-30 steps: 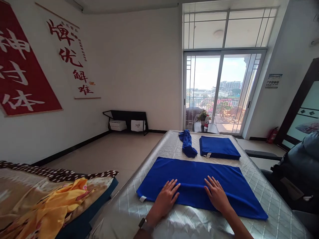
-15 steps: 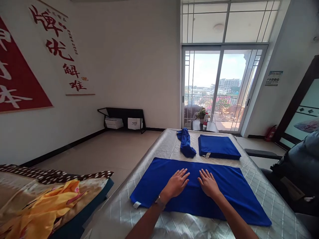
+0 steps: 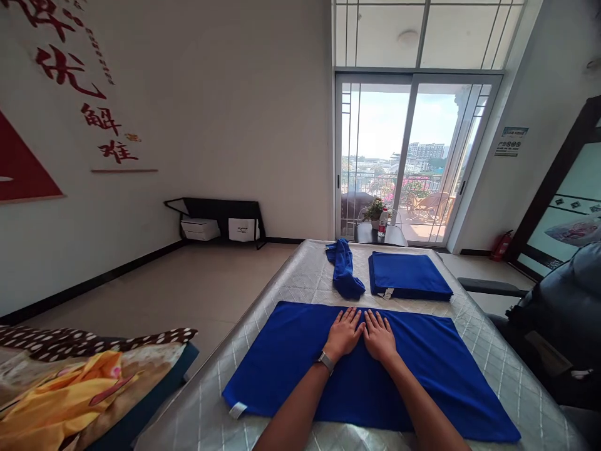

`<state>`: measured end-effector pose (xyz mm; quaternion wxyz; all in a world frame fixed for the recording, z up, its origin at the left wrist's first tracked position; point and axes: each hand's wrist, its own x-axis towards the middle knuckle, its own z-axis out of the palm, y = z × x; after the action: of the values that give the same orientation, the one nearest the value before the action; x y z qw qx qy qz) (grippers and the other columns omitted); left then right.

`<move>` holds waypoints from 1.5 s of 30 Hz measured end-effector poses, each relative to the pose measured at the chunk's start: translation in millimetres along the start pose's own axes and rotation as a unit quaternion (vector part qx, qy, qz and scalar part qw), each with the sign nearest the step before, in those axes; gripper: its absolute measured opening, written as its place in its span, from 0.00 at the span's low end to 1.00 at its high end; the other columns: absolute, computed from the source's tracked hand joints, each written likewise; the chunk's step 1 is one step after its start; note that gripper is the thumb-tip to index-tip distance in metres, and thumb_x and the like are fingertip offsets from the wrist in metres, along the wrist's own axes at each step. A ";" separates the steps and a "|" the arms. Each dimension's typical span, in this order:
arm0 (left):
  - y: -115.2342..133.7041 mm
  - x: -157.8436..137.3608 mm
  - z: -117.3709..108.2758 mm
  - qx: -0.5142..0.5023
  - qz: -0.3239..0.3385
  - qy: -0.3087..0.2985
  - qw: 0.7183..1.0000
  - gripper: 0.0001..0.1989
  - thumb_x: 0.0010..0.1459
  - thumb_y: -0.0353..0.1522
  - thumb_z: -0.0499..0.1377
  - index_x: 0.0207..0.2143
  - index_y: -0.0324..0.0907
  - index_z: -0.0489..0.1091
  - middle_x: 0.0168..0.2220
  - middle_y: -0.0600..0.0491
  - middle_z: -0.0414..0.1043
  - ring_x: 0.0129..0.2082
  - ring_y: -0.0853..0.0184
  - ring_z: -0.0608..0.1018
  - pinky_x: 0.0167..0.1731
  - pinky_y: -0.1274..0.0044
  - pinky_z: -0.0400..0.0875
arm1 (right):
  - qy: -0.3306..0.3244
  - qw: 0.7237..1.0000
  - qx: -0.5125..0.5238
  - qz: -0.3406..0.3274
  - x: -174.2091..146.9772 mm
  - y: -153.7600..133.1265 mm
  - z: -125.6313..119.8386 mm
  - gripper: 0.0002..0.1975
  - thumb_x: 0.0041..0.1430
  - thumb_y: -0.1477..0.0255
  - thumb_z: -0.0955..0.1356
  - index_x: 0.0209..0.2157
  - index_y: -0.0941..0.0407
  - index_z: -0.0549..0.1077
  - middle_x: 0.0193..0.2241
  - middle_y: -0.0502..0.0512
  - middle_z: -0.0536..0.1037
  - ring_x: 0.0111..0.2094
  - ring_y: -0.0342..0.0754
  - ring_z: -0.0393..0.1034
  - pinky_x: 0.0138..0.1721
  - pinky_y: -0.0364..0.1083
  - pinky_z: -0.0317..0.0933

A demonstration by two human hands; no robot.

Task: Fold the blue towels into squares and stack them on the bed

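A blue towel lies spread out on the silvery quilted mattress, with a white tag at its near left corner. My left hand rests flat on the towel near its far edge, fingers stretched out. Beside it, my right hand also lies flat on the cloth, the two hands almost touching at the thumbs. Beyond the far edge sit a crumpled blue towel and, to its right, a neat stack of folded blue towels with a white tag showing.
At the left is bedding with a yellow cloth. A dark jacket lies at the right. Past the mattress stand a small table with a plant and bottle, and a black rack by the wall.
Both hands have slid closer together and a little toward the towel's far edge, staying flat on it. The view has turned slightly right.
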<state>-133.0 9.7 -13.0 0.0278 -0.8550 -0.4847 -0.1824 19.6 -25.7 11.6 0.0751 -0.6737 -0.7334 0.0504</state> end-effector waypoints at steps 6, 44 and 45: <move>-21.7 -0.4 -18.4 0.019 -0.061 -0.025 0.998 0.28 0.71 0.47 0.39 0.67 0.49 0.58 0.69 0.50 0.56 0.70 0.59 0.56 0.67 0.60 0.51 | -0.018 1.000 -0.001 0.019 3.1 7.3 -6.6 0.32 0.70 0.57 0.48 0.71 0.50 0.47 0.71 0.46 0.47 0.72 0.48 0.36 0.70 0.55 0.28; 6.0 12.2 6.2 0.008 0.021 0.021 1.000 0.26 0.71 0.36 0.41 0.67 0.40 0.59 0.67 0.43 0.61 0.68 0.59 0.60 0.65 0.61 0.56 | 0.016 0.999 0.012 -0.029 8.3 -13.5 0.0 0.31 0.68 0.70 0.50 0.70 0.64 0.52 0.70 0.59 0.50 0.71 0.49 0.42 0.69 0.50 0.34; 3.9 11.2 8.7 0.007 0.019 0.020 1.000 0.26 0.71 0.36 0.41 0.67 0.40 0.59 0.67 0.44 0.60 0.68 0.59 0.59 0.66 0.60 0.55 | 0.015 0.999 0.013 -0.025 8.1 -11.4 1.9 0.31 0.68 0.69 0.50 0.70 0.64 0.51 0.71 0.59 0.50 0.71 0.49 0.41 0.69 0.50 0.34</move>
<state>-122.0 18.8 -16.8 0.0472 -0.8599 -0.4692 -0.1951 7.4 -18.6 12.1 0.0962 -0.6546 -0.7483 0.0481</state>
